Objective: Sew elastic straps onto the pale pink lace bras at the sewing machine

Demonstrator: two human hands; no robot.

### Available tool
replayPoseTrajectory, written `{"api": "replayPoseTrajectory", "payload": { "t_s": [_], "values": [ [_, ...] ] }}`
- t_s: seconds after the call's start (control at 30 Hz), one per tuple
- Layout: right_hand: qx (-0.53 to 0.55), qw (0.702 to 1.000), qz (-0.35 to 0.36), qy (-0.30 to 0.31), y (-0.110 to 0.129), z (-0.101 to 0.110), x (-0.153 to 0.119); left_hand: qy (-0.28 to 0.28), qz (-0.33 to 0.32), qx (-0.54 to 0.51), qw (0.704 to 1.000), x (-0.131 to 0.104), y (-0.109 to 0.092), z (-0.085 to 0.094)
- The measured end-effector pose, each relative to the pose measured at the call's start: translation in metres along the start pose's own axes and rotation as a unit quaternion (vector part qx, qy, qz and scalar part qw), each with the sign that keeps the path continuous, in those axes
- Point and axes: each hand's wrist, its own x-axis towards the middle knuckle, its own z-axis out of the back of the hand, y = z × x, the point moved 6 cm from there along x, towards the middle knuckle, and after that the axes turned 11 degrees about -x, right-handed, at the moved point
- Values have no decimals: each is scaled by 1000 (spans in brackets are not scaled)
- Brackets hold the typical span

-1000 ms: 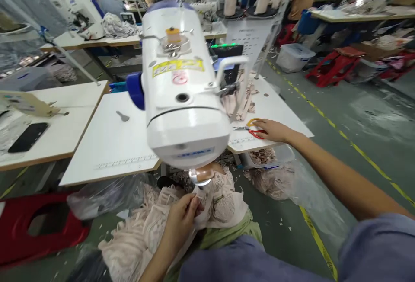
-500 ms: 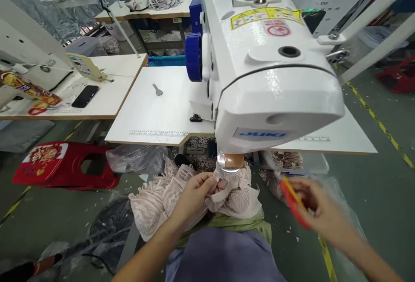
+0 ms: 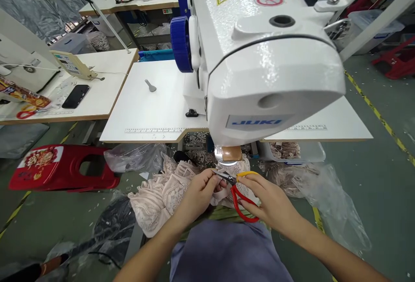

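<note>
My left hand [image 3: 201, 190] pinches the edge of a pale pink lace garment [image 3: 227, 193] just below the needle area of the white sewing machine [image 3: 272, 78]. In my right hand [image 3: 270, 197] are scissors [image 3: 243, 204] with one red and one yellow handle. Their blades point left, with the tips at my left fingertips. More pale lace garments [image 3: 155, 200] lie bunched on the lap to the left. Fingers partly hide the bit of fabric at the blade tips.
A white table [image 3: 145, 109] with a small grey key-like piece [image 3: 150, 85] surrounds the machine. Below its right side is a clear bin [image 3: 311, 152] of fabric pieces. A red stool [image 3: 65, 167] stands at left; a phone [image 3: 75, 96] lies on the neighbouring table.
My right hand has moved left with the scissors, bringing the blades to my left fingertips. My left hand still pinches the garment. The view has shifted slightly.
</note>
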Motion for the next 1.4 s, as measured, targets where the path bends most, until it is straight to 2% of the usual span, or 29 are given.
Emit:
{"api": "replayPoseTrajectory", "payload": {
  "t_s": [0.13, 0.2, 0.3, 0.57, 0.8, 1.0, 1.1, 1.2, 1.3, 1.4],
  "values": [
    [60, 997, -23, 30, -7, 4, -6, -5, 9, -30, 999, 0, 0, 2],
    [85, 995, -46, 12, -11, 9, -11, -1, 3, -53, 999, 0, -3, 3],
    [103, 993, -60, -25, -11, 12, -19, -2, -16, -34, 999, 0, -10, 6],
    [123, 991, -45, -27, 0, -6, -10, 10, -9, 13, 1000, 4, -12, 4],
    [145, 987, -62, 33, -5, -10, 1, -1, -6, 33, 999, 3, -14, 9],
    [115, 989, -80, 55, -13, -1, -10, -26, -15, 9, 1000, 4, -13, 13],
    [92, 990, -90, 66, -32, 5, -23, -51, -48, 31, 997, 2, -19, 17],
    [53, 991, -97, 79, -66, 15, -25, -82, -114, 157, 977, -3, -28, 22],
    [-30, 986, -160, 18, -116, 39, -2, -100, -168, 261, 945, -5, -35, 22],
    [-99, 966, -230, -67, -162, 69, 39, -43, -156, 288, 944, 1, -37, 18]
  ]
}}
